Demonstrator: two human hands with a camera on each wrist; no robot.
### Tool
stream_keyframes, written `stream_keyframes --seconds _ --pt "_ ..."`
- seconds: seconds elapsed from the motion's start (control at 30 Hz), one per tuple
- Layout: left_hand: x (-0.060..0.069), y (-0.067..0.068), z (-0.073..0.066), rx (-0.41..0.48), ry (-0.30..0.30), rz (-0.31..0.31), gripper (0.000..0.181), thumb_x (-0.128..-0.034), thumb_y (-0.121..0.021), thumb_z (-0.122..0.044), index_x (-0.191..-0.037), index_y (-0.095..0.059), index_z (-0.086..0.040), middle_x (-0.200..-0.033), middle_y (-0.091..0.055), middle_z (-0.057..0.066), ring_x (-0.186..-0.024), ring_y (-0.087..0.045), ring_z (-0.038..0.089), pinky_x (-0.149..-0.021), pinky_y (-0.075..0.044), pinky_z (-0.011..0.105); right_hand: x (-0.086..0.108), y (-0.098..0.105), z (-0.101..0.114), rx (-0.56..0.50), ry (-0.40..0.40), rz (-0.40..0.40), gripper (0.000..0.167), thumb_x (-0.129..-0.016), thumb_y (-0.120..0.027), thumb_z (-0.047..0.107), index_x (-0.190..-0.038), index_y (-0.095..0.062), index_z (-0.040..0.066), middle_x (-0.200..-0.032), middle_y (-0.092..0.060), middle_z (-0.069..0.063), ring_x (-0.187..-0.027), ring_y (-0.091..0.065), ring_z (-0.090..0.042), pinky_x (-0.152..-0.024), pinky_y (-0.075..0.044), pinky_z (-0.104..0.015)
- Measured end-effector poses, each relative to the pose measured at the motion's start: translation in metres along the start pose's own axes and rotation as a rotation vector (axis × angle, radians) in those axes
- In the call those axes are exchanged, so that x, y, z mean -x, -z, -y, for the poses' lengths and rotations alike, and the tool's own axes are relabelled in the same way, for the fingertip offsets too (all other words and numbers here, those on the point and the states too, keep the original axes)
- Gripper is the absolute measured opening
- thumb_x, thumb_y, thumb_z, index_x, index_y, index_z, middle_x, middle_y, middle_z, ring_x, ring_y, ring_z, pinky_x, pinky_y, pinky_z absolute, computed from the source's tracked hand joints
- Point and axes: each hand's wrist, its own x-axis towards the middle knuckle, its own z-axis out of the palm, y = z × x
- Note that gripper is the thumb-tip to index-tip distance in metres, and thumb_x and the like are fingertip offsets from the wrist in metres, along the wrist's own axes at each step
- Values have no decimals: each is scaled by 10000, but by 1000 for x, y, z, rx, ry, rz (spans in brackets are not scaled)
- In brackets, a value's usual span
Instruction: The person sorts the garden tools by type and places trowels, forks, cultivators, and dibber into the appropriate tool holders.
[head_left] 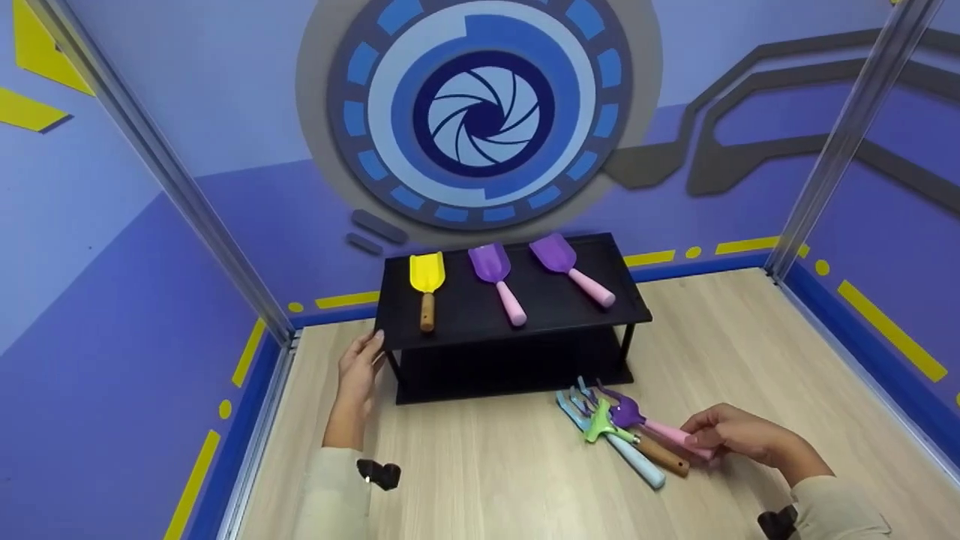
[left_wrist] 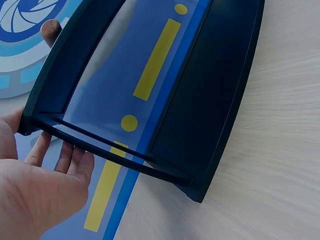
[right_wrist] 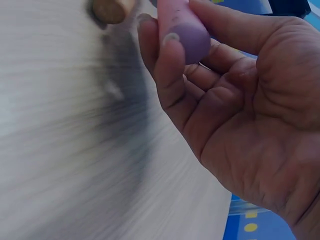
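Both hands clamped — left (head_left: pixel 358 373) on black rack (head_left: pixel 466 313), right (head_left: pixel 739 433) on pink-handled rake (head_left: pixel 663 430).

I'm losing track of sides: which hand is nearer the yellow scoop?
Left. The left hand grips the rack near the yellow scoop; the right hand, holding a pink handle, is farther right.

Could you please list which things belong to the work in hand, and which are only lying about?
In the work: purple rake, held by its pink handle in the right hand; black shelf, gripped by the left hand.

Lying unheld, though perhaps also for the work: yellow scoop, two purple scoops, light blue rake, green rake.
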Motion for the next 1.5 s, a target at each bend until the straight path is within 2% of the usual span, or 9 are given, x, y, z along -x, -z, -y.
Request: stream_keyframes --seconds 0.13,0.3,0.57,0.7,0.83,0.93,1.13,1.37,1.5 --pt "0 0 1 1 2 5 456 -1104 -613 -297 -1465 -551 -26 -1403 -628 53 -1456 -517 281 -1332 -364 449 2 3 -1 -46 3 0 393 -1036 -614 84 -1305 -596 -203 -973 -716 52 -794 -648 -54 -687 -600 -212" --pt "-1 0 0 14 13 6 461 -1105 -610 -289 -1474 -533 -23 -1446 -586 85 -1473 -497 287 -1342 -345 440 3 2 -3 -131 27 14 344 -1058 -605 102 -1301 -624 -140 -1007 -739 37 -818 -664 -66 -711 -598 -209" --pt "-2 0 0 32 22 8 469 -1110 -600 -266 -1499 -510 -17 -1488 -549 115 -1490 -479 297 -1353 -323 451 -7 -11 3 -355 99 57 273 -1083 -535 39 -1322 -662 9 -1131 -787 -25 -982 -748 -102 -901 -640 -264" --pt "-3 0 0 35 15 -8 458 -1100 -618 -274 -1481 -539 -32 -1403 -603 52 -1442 -514 265 -1343 -341 456 -14 -20 10 -422 131 24 254 -1085 -532 31 -1293 -678 46 -1135 -791 -28 -1000 -768 -116 -935 -648 -278" --pt "-3 0 2 54 5 -15 438 -1096 -626 -261 -1456 -558 -22 -1275 -656 -28 -1321 -582 188 -1329 -363 466 -22 -29 18 -442 148 -14 236 -1084 -539 30 -1277 -675 36 -1146 -802 -23 -1015 -766 -115 -937 -650 -274" --pt "-2 -1 2 66 0 -6 448 -1097 -627 -260 -1458 -548 -6 -1225 -668 -60 -1249 -601 137 -1330 -357 479 -26 -38 24 -443 130 -52 222 -1076 -570 46 -1272 -672 33 -1141 -802 -27 -1015 -762 -115 -951 -653 -285" --pt "-1 -2 1 73 12 -7 470 -1096 -628 -274 -1478 -536 -15 -1259 -670 -48 -1295 -582 160 -1339 -346 467 -37 -60 37 -454 76 -155 210 -1042 -659 94 -1244 -671 37 -1092 -764 -36 -987 -775 -145 -969 -656 -328" --pt "-2 -3 1 55 -2 -12 432 -1102 -615 -261 -1446 -556 -6 -1259 -659 -21 -1238 -614 131 -1328 -368 460 -59 -89 44 -453 119 -179 216 -1033 -658 72 -1233 -657 -8 -1026 -767 -17 -933 -756 -139 -894 -646 -289" --pt "-1 -2 1 37 -21 -9 431 -1101 -617 -266 -1445 -568 -11 -1288 -655 0 -1267 -617 155 -1322 -379 469 -73 -107 50 -454 135 -191 251 -1029 -671 83 -1248 -642 -37 -1035 -720 -25 -937 -764 -152 -924 -652 -301"
